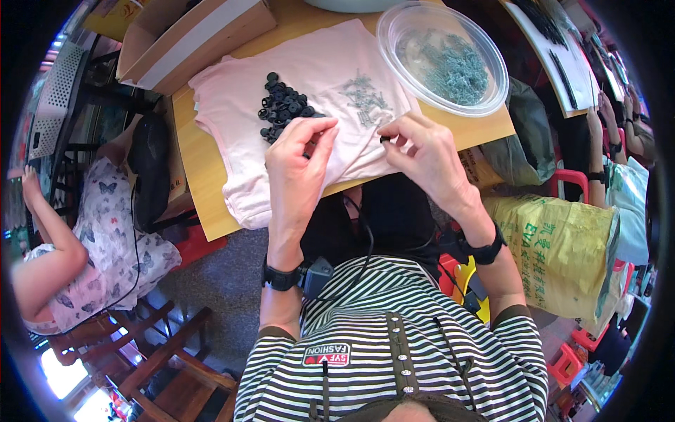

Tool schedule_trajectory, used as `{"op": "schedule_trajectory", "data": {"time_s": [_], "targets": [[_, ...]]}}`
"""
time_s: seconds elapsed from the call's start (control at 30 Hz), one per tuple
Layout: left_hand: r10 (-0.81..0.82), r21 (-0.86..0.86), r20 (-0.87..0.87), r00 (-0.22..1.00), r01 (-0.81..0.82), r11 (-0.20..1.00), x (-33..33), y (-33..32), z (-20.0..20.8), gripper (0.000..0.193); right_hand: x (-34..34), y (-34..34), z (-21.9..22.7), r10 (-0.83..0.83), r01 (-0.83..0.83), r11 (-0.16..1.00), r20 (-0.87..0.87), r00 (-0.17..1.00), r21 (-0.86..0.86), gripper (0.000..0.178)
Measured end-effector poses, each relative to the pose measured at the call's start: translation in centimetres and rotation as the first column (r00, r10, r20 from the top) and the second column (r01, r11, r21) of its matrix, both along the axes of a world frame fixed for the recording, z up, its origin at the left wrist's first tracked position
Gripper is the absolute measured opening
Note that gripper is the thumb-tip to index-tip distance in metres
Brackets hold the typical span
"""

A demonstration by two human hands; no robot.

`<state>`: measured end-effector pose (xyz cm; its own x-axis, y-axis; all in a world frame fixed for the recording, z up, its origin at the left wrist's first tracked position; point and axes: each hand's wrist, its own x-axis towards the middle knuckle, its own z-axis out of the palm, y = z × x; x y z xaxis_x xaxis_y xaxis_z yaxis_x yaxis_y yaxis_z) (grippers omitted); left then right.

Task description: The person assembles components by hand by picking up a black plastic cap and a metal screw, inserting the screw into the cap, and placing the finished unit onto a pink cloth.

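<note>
Black rings point(281, 105), clear pieces point(364, 97) remain; finished count unclear.
Your right hand point(430, 153) pinches a black bit point(385, 140); left hand point(292, 156) curled (contents: can't tell).

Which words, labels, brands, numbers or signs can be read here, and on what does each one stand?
Striped shirt, chest patch: clear lettering, which I do not copy.
Yellow sack: green print, also not copied.
Anything else: too small or blurred to read.
</note>
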<state>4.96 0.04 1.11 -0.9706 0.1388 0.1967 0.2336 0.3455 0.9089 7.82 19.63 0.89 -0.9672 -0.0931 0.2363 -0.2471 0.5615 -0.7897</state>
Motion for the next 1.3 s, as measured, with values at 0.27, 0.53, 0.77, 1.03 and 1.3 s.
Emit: {"op": "schedule_trajectory", "data": {"time_s": [0.27, 0.53, 0.77, 1.03, 1.3], "targets": [[-0.089, -0.431, -0.362, 0.928, -0.082, 0.899, -3.3, 3.1, -1.3, 0.009, 1.7, 0.0, -1.4, 0.001, 0.014, 0.982, -0.080, 0.997, 0.186, 0.010], [-0.128, -0.515, -0.305, 0.944, -0.050, 0.856, -4.2, 3.2, -1.8, 0.008, 1.8, 0.2, -1.4, 0.020, -0.003, 0.982, -0.090, 0.996, 0.187, 0.009], [-0.075, -0.261, -0.199, 0.977, 0.021, 0.965, -2.5, 2.1, 0.2, 0.008, 1.5, 0.3, -0.4, -0.044, 0.083, 0.939, 0.122, 0.992, -0.334, 0.019], [-0.173, 0.448, 0.151, 0.973, 0.088, 0.890, 1.0, 1.5, 0.7, 0.015, 1.2, 0.5, -0.1, 0.412, 0.228, 0.312, 0.348, 0.842, -0.922, 0.026], [-0.138, 0.637, 0.106, 0.985, 0.039, 0.770, 2.9, 1.1, 1.5, 0.015, 1.4, -0.6, -0.1, 0.528, 0.290, 0.178, 0.340, 0.778, -0.940, 0.026]]}}
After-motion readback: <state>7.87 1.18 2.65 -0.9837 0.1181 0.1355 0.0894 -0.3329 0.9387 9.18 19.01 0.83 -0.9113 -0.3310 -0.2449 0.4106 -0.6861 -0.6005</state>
